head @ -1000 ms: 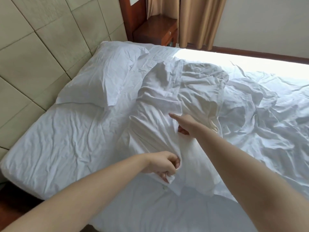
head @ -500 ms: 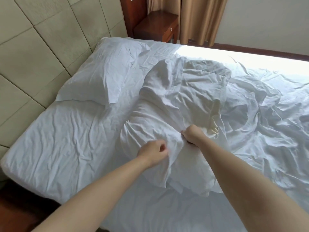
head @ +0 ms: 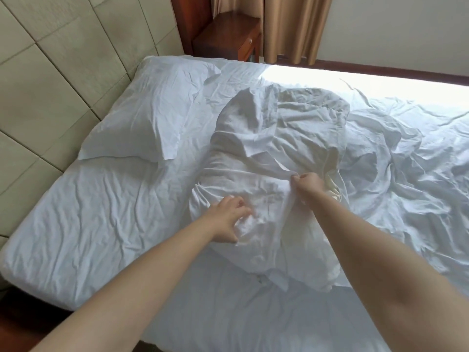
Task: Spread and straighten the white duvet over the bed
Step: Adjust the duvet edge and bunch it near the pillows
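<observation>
Gathering the bunched duvet (head: 274, 158) beside the pillow (head: 142, 115), we pinch a fold with our right hand (head: 308, 182) while our left hand (head: 229, 217) claws loosely; next, finding an edge.

no readable text, labels, numbers — none
</observation>
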A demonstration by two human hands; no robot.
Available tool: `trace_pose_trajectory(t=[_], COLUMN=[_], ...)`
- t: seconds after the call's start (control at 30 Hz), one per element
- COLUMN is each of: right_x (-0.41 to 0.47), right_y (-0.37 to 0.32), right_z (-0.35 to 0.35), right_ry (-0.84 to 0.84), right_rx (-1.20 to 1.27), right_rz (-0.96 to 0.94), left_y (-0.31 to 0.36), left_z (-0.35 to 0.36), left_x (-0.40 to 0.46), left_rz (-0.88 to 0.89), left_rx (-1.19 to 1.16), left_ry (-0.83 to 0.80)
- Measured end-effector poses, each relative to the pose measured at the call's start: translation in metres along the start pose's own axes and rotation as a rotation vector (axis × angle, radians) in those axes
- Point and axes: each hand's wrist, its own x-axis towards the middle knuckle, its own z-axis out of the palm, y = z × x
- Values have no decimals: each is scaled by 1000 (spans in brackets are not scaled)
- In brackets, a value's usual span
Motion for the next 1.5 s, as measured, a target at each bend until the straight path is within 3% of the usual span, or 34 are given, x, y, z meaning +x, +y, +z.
trace_pose_trajectory(t=[0.1, 0.3, 0.37, 0.5, 0.53, 0.63, 0.7, 0.83, 0.93, 1.07, 1.23, 1.5], right_x=[-15, -35, -38, -58, -62, -71, -78, -86, -92, -100, -113, -149], right_y=[0, 2, 3, 4, 5, 16, 25, 36, 44, 56, 91, 186], right_z=[15, 8, 5, 1, 1, 7, 13, 18, 10, -15, -50, -127], right_ry=[-132, -140, -53, 381, 373, -15, -140, 25, 50, 146, 127, 133], right_rx=[53, -115, -106, -314, -399, -592, -621, -592, -510, -456, -456, -418], right_rz=[5, -48, -31, -164, -184, -89, -54, -40, -34, -3, 34, -17], left_y=[-6, -4, 1, 7, 6, -3, -8, -4, 12, 45, 91, 207], left_z=[2, -13, -20, -23, -19, -2, 3, -5, -7, -12, -16, 4], left_x=[0, 15, 22, 28, 27, 28, 32, 51, 56, 55, 46, 20], left_rz=[1, -14, -21, -12, 2, 47, 78, 93, 162, 214, 158, 101], left_rx=[63, 9, 49, 53, 61, 90, 95, -155, -172, -121, -52, 67], left_ry=[-82, 60, 120, 161, 99, -217, -284, 85, 191, 195, 103, 98])
